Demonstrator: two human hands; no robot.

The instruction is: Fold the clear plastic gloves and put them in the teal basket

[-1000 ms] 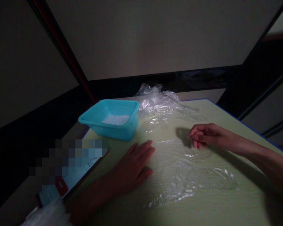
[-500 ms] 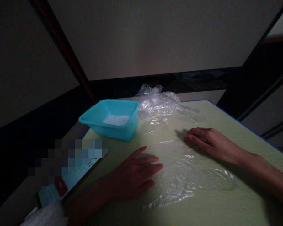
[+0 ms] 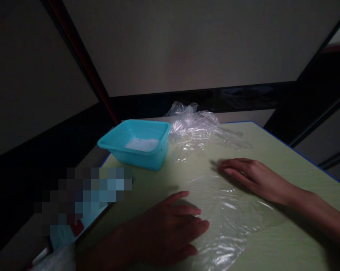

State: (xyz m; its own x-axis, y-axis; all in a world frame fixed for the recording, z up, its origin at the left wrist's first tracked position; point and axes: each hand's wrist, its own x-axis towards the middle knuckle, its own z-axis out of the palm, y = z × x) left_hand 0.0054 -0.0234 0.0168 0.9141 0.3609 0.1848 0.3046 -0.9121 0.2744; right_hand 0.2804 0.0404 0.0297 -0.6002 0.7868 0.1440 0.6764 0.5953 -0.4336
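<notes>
A clear plastic sheet (image 3: 229,210) lies flat on the pale green table (image 3: 271,150). My left hand (image 3: 170,229) rests palm down at the sheet's near left edge, fingers stretched out and touching the plastic. Farther back, my right hand (image 3: 249,175) lies flat on the sheet's far right part, fingers extended toward the left. Neither hand holds anything.
A turquoise plastic tub (image 3: 137,145) with something white inside stands at the table's far left. A crumpled heap of clear plastic (image 3: 198,126) lies behind it at the back edge. A blurred-out flat object (image 3: 85,195) sits at the left edge. Dark frames surround the table.
My right hand went from curled and raised to flat on the sheet. My left hand slid right and nearer, onto the plastic's edge. The view shifted slightly.
</notes>
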